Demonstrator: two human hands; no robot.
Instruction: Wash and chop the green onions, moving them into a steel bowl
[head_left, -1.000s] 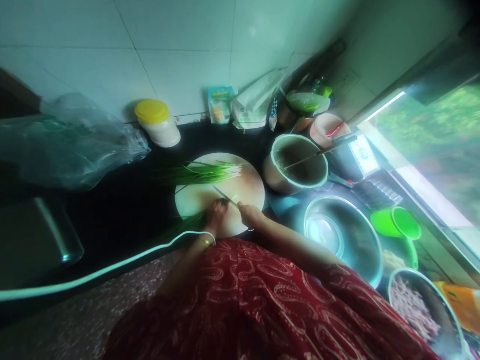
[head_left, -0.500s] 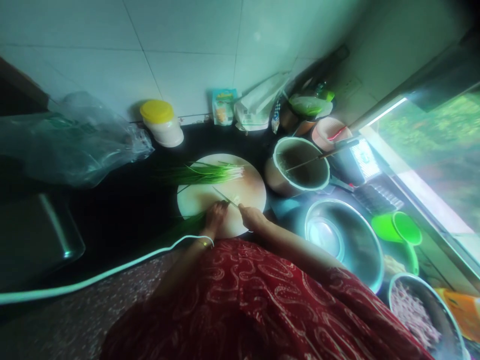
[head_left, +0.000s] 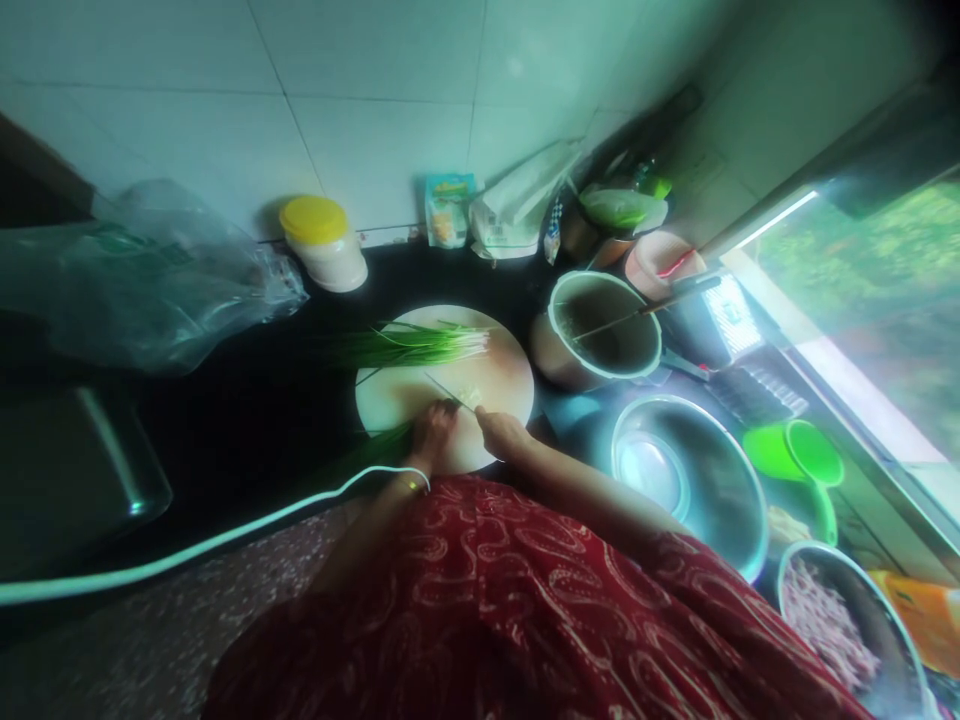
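Note:
A round pale cutting board (head_left: 502, 375) lies on the dark counter. Across its far side rests a bundle of green onions (head_left: 409, 346), white ends to the right. My left hand (head_left: 431, 432) presses down a second bunch of green stalks (head_left: 367, 450) at the board's near edge. My right hand (head_left: 501, 432) grips a knife (head_left: 448, 390) whose blade lies across the board just beyond my left fingers. A few small cut pieces (head_left: 472, 397) sit by the blade.
Right of the board stand a pot with a utensil in it (head_left: 604, 335), a steel bowl (head_left: 686, 475), green cups (head_left: 795, 450) and a bowl of minced meat (head_left: 832, 620). A yellow-lidded jar (head_left: 322, 243), packets and a plastic bag (head_left: 142, 280) line the back. A white cable (head_left: 225, 535) crosses the front.
My hands and the knife have stayed almost in place over the stalks; the view has only shifted slightly.

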